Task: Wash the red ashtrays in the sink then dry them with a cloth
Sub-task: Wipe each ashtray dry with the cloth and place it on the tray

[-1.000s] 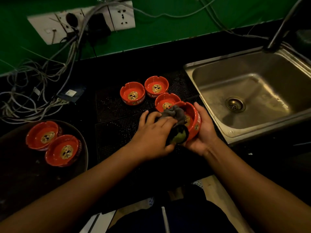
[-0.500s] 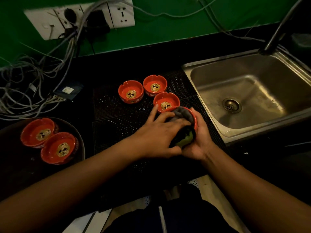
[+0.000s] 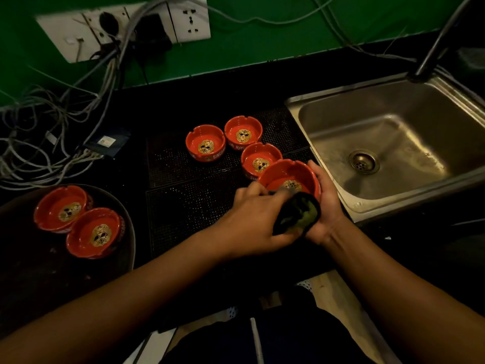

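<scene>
My right hand (image 3: pixel 325 206) cups a red ashtray (image 3: pixel 286 174) from the right, its gold emblem facing up, just left of the steel sink (image 3: pixel 393 143). My left hand (image 3: pixel 252 222) grips a dark cloth (image 3: pixel 299 214) with a green patch against the ashtray's near rim. Three more red ashtrays stand on the black mat: one (image 3: pixel 206 143), a second (image 3: pixel 243 130) and a third (image 3: pixel 261 160) right behind the held one. Two further ashtrays (image 3: pixel 61 207) (image 3: pixel 95 232) lie on a dark round tray (image 3: pixel 126 227) at the left.
A tangle of cables (image 3: pixel 52 132) spreads over the black counter at the left, under wall sockets (image 3: pixel 126 24). A tap's dark spout (image 3: pixel 435 46) rises at the sink's far corner. The counter edge runs just below my wrists.
The cloth has come out of the ashtray's bowl and now sits at its near rim, so the emblem shows. My left hand has drawn back toward me.
</scene>
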Demonstrator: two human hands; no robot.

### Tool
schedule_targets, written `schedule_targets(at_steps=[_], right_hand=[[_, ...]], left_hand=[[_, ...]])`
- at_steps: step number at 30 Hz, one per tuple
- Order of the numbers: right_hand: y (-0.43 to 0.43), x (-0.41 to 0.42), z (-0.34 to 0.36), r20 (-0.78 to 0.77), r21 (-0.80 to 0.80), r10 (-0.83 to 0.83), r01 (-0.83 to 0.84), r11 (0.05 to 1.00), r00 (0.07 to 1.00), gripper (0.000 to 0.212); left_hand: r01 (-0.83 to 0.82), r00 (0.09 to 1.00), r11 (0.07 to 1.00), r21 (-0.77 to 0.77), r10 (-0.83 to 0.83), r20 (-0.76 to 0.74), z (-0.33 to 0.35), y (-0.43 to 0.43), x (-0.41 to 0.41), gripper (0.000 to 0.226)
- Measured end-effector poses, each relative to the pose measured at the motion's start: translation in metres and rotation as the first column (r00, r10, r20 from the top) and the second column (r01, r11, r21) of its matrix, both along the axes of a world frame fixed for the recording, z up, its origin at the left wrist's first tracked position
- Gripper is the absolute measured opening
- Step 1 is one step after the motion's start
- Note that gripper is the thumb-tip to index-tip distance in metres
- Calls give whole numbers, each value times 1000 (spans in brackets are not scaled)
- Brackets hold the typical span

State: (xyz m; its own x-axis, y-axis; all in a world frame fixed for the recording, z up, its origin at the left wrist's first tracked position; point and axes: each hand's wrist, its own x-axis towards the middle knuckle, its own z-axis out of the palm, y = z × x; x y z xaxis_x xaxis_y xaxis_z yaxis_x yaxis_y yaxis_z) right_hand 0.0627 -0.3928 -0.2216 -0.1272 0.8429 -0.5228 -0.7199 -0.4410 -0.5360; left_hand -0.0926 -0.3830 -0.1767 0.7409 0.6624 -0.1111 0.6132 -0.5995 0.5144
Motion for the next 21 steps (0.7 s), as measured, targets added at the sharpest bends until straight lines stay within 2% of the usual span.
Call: schedule_targets(at_steps=[2,5,7,9,12,15,19,21], right_hand=[[-1,-1,2,-17,-25,6,-6,1000,1000,68],[1,-3,3,-18,-16,-19,19,1000,1000,63],[5,-5,6,-19,-3,-42,42,999,999,56],[8,-5,7,-16,17,-61,61,998,998,52],[10,-2,7,-30,6,-25,25,1000,999,58],[8,3,4,4,-23,28,-28,999,1000,65],[10,7,5,33,52,-15,13,999,999,68],[11,8,6,14,67,-41,40,997,999,68]], left_hand=[[-5,992,992,-127,21,127,3,-5,5,68],[-24,994,979,-200,45,99,5,-5,11,72],[-31,998,995,-95,36,55,6,0,13,72],[-25,1000,996,81,24,12,3,10,14,71],[-6,995,975,223,27,-93,-2,23,7,72],[-2,991,966,260,37,-132,-8,28,-5,71],[-21,992,953,301,58,-114,-4,25,-11,62],[-28,992,973,228,56,-117,0,22,-8,54]])
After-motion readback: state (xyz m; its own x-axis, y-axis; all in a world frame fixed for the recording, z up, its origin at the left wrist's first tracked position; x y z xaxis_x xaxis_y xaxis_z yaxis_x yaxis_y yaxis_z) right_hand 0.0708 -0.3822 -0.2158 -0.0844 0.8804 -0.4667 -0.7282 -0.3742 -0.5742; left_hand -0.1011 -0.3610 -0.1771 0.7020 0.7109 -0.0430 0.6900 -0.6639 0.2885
